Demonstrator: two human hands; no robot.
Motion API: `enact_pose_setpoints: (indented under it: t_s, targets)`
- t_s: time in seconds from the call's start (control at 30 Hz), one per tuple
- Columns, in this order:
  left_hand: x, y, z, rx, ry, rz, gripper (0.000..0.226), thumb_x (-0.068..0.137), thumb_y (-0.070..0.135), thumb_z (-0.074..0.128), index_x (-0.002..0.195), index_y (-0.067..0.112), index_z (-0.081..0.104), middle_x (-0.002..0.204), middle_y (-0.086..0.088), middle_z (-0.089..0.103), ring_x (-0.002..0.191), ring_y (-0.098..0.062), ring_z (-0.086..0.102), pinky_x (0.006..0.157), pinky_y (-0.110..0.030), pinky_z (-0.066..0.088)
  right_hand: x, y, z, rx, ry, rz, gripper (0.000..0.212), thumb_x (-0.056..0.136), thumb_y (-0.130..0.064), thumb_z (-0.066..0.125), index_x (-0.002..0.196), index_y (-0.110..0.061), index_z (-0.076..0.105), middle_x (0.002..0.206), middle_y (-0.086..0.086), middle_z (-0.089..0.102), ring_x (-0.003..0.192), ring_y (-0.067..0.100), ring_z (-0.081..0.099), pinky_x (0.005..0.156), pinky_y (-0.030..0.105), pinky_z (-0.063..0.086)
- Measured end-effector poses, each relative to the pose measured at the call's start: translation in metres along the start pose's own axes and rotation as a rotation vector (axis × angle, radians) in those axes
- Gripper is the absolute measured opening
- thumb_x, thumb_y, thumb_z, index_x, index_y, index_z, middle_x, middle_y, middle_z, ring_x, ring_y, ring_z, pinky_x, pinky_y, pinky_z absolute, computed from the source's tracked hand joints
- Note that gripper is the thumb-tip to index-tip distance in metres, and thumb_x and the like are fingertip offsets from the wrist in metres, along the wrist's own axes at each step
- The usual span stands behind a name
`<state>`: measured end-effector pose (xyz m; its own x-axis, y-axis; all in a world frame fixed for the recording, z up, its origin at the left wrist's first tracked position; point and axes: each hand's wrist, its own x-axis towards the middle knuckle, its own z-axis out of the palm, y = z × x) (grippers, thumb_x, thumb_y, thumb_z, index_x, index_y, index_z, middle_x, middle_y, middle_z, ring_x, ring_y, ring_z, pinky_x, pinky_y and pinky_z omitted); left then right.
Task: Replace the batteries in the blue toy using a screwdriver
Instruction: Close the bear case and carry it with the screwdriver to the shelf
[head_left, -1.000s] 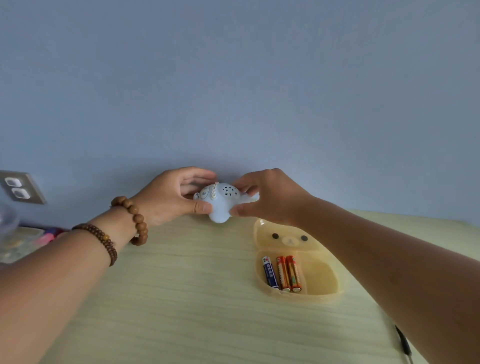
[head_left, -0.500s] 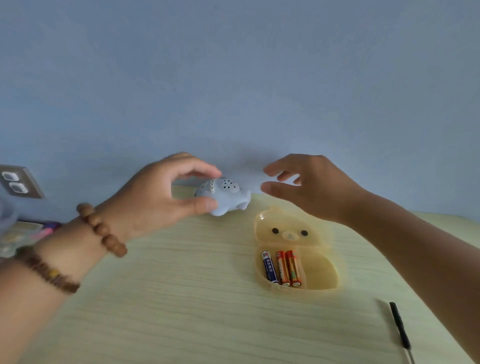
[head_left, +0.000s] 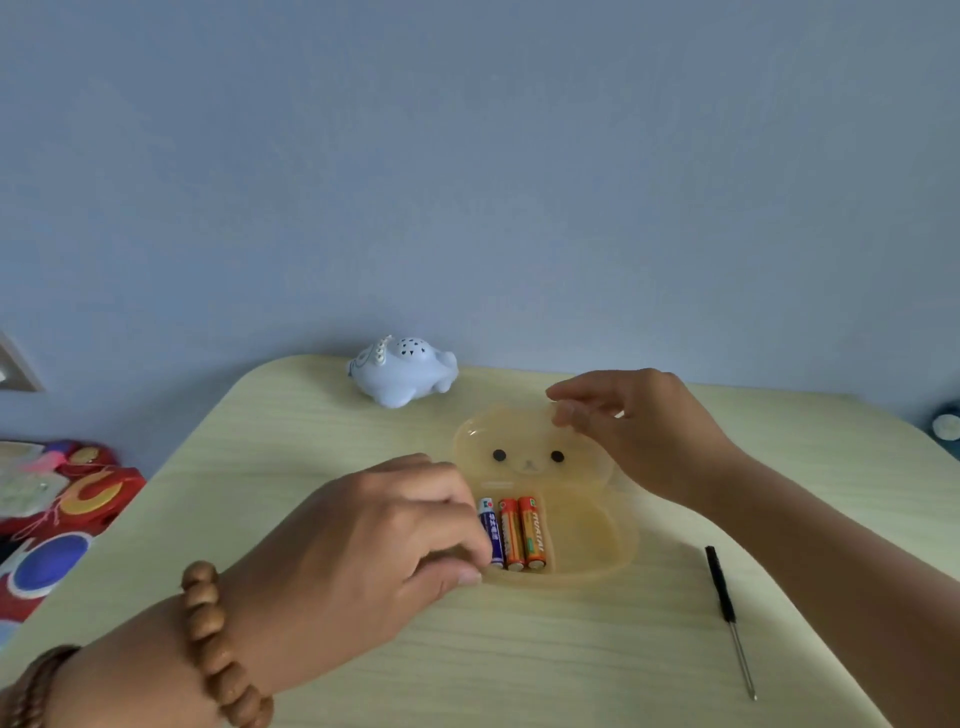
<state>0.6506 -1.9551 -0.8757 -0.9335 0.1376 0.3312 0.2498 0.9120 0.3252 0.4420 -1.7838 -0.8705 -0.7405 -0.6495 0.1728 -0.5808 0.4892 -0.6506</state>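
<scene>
The toy rests at the table's far edge. The left hand pinches the case's rim beside the batteries. The right hand grips the lid. The screwdriver lies right, untouched.

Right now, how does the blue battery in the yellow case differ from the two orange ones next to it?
The blue battery has a dark blue wrap with a white top; the orange batteries are orange and gold. The blue battery lies leftmost in the yellow case, partly hidden by the left hand, whose fingertips are at it; the orange batteries show fully and are untouched. All three lie side by side, lengthwise, and look alike in size.
</scene>
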Motion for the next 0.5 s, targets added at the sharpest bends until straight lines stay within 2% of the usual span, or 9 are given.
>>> enact_pose_setpoints:
  t_s: [0.07, 0.17, 0.27, 0.5]
  targets:
    - [-0.013, 0.009, -0.003, -0.018, -0.019, 0.037, 0.008, 0.088, 0.042, 0.064, 0.086, 0.035, 0.069, 0.091, 0.02, 0.06, 0.087, 0.006, 0.054, 0.071, -0.023, 0.05, -0.018, -0.002, -0.002, 0.029, 0.004, -0.02, 0.015, 0.093, -0.027, 0.07, 0.105, -0.032, 0.079, 0.077, -0.023, 0.077, 0.075, -0.02, 0.063, 0.066, -0.004, 0.041]
    - [-0.035, 0.024, -0.005, -0.07, -0.038, 0.088, 0.005, 0.089, 0.038, 0.07, 0.086, 0.034, 0.071, 0.09, 0.019, 0.06, 0.085, 0.002, 0.055, 0.069, -0.022, 0.05, -0.051, -0.006, -0.006, 0.052, 0.002, -0.053, 0.014, 0.09, -0.026, 0.074, 0.1, -0.034, 0.08, 0.085, -0.032, 0.075, 0.078, -0.015, 0.067, 0.067, -0.004, 0.043]
    - [-0.05, 0.036, -0.005, -0.091, -0.071, 0.142, 0.004, 0.089, 0.033, 0.076, 0.086, 0.032, 0.074, 0.09, 0.016, 0.062, 0.083, -0.002, 0.056, 0.069, -0.021, 0.048, -0.075, -0.011, -0.006, 0.057, 0.007, -0.073, 0.014, 0.088, -0.024, 0.076, 0.096, -0.035, 0.08, 0.084, -0.029, 0.076, 0.078, -0.011, 0.069, 0.067, -0.002, 0.046]
    - [-0.061, 0.04, -0.003, -0.165, -0.035, 0.109, 0.007, 0.085, 0.028, 0.081, 0.09, 0.026, 0.076, 0.094, 0.013, 0.064, 0.087, -0.002, 0.057, 0.075, -0.02, 0.048, -0.092, -0.024, -0.015, 0.054, 0.064, -0.126, 0.011, 0.086, -0.027, 0.078, 0.094, -0.032, 0.081, 0.083, -0.017, 0.079, 0.082, -0.002, 0.07, 0.071, 0.005, 0.05]
